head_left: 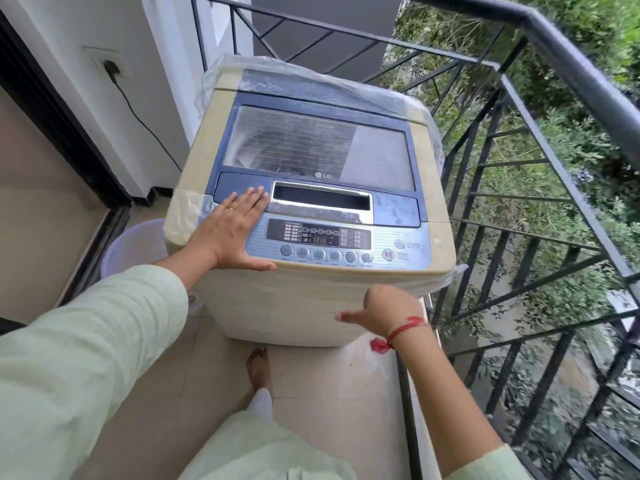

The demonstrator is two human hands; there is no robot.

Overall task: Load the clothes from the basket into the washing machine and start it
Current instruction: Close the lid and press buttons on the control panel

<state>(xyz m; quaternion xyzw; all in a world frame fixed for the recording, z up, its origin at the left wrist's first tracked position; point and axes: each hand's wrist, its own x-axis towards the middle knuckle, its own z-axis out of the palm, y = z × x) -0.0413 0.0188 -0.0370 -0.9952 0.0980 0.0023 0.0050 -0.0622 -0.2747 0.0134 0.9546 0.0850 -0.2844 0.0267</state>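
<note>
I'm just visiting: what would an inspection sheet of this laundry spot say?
Surface: tiled balcony floor, bare foot on it.
Job's things: washing machine, lid closed, display lit; pale plastic tub at its left, contents hidden.
Clutter: clear plastic cover bunched behind the lid.
Hands: left hand flat on the machine's top; right hand hovers before the front, holding nothing seen.
Cables: black cable from a wall plug.
Surroundings: black railing, trees beyond.

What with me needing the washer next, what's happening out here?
A person stands at the washing machine. Their left hand rests flat across the front edge of the closed lid and the corner of the control panel, whose display is lit. Their right hand hangs in front of the machine, holding nothing. Neither of the hands has any clothes.
</note>
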